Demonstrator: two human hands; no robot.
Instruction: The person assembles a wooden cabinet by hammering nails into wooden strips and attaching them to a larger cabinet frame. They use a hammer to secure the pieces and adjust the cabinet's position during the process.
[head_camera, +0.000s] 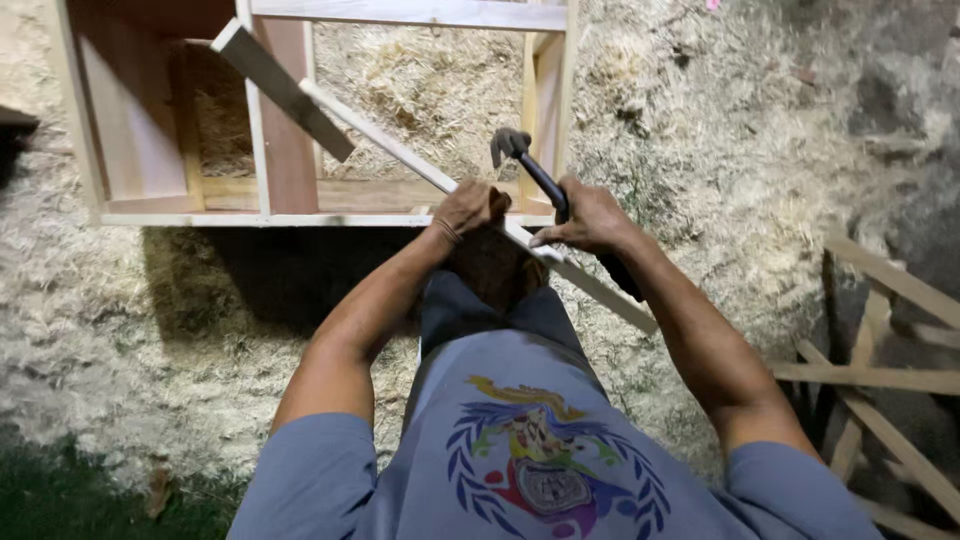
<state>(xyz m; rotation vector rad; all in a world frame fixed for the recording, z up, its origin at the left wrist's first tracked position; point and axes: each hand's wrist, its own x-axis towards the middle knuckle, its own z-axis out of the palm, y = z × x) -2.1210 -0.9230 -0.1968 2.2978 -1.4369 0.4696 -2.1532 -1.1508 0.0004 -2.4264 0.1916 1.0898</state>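
A long thin wooden strip (380, 140) runs diagonally from upper left to lower right across my knee. My left hand (470, 208) is closed around the strip near its middle. My right hand (590, 218) grips the dark handle of a claw hammer (520, 155), whose head points up and left just above the strip. The right index finger also rests along the strip. A short wooden block (280, 88) sits at the strip's far end.
A pale wooden frame (290, 215) with uprights and rails lies ahead on a floor thick with wood shavings (130, 330). Loose wooden slats (880, 380) are piled at the right. A dark wall patch lies at the upper right.
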